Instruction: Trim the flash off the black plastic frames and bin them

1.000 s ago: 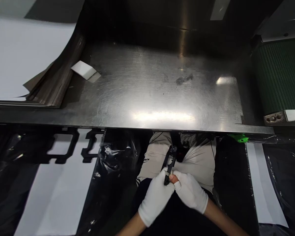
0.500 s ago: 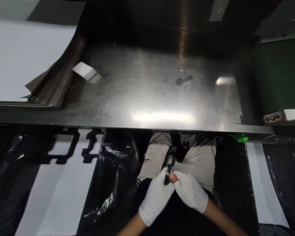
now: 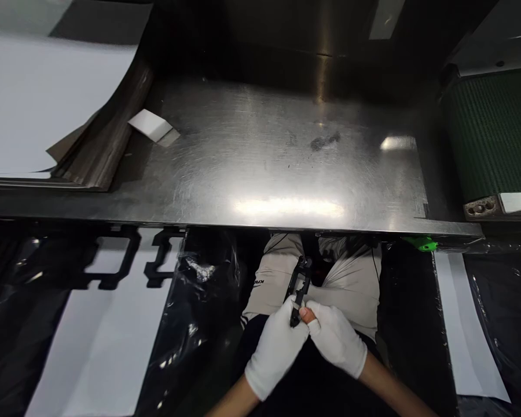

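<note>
A small black frame-shaped part (image 3: 303, 278) is held upright over my lap, below the table edge. My left hand (image 3: 278, 344), in a white glove, is closed around its lower end. My right hand (image 3: 336, 336), also gloved but with the thumb tip bare, is closed beside the part, its thumb pressed near the lower end. Whether the right fingers grip the part itself or something small is hidden.
A metal table (image 3: 260, 156) spans the view, with a stack of white sheets (image 3: 52, 98) and a small folded white piece (image 3: 151, 124) at left. Black frame parts (image 3: 128, 258) lie on white paper at lower left. A green ribbed belt (image 3: 499, 127) stands at right.
</note>
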{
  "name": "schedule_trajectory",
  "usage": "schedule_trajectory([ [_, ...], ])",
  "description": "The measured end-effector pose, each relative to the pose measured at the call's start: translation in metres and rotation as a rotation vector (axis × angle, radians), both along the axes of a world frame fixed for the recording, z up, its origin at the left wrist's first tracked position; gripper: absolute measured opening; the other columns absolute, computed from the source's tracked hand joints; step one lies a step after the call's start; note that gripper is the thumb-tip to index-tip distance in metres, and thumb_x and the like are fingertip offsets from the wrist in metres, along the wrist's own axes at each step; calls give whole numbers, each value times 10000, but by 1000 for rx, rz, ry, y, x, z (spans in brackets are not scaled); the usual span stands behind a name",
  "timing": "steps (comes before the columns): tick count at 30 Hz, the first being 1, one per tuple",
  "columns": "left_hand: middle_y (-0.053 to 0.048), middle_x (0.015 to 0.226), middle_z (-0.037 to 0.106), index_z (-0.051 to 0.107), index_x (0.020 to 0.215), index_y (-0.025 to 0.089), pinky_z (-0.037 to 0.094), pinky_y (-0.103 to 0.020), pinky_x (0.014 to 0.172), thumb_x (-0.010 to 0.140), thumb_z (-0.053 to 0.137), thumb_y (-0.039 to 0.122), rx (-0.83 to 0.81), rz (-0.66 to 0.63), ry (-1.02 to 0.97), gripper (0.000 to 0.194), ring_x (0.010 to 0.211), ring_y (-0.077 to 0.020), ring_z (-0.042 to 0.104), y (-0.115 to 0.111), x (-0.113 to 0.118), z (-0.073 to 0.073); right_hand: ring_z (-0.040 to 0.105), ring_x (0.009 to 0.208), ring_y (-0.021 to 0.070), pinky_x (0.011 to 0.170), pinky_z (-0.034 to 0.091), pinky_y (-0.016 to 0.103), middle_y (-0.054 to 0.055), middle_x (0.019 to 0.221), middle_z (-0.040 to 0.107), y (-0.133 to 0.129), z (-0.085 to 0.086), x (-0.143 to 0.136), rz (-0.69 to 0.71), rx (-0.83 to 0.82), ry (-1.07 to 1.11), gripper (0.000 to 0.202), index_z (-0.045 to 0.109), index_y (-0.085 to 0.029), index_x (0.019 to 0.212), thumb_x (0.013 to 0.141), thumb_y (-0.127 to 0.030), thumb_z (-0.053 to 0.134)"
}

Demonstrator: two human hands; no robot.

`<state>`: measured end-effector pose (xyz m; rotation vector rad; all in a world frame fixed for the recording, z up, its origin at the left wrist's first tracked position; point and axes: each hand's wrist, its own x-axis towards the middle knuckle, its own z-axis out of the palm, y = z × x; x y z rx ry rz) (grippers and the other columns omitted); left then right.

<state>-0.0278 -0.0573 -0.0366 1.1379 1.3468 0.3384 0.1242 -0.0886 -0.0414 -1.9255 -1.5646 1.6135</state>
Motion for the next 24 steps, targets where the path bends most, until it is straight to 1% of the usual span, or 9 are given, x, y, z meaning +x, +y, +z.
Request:
schedule_trajectory([
  [5,-27,767,652,549,785,245,511,-352,690,854,637,386,4,2,-25,180,720,-219,580,0,-1,0,580,694,175,635,294,308,24,793,662,-1,-2,0,4,9,12,394,506,-226,839,1173,-391,379],
  [10,-31,790,672,562,802,244,537,-352,728,848,640,378,5,15,-20,162,751,-227,617,-1,0,-2,587,696,181,636,314,312,27,793,659,-1,0,1,1,13,19,389,505,-231,835,1169,-390,383],
  [15,-47,831,709,563,805,254,540,-353,738,870,644,378,-4,13,-49,162,772,-237,635,-1,0,-1,571,675,181,626,331,309,17,757,628,1,5,-1,-21,-9,15,399,459,-240,804,1167,-382,373],
  [19,-53,839,709,573,813,250,535,-356,745,884,630,364,8,9,-45,146,793,-247,645,0,0,0,570,661,178,626,330,316,14,754,635,3,7,-1,19,-11,-32,402,466,-238,808,1173,-373,368],
  [24,-34,798,679,578,823,249,522,-351,746,873,635,359,-6,5,-51,133,790,-243,634,-1,-1,-2,587,669,178,634,348,316,16,770,661,4,5,3,91,23,-25,408,540,-228,847,1184,-364,354],
])
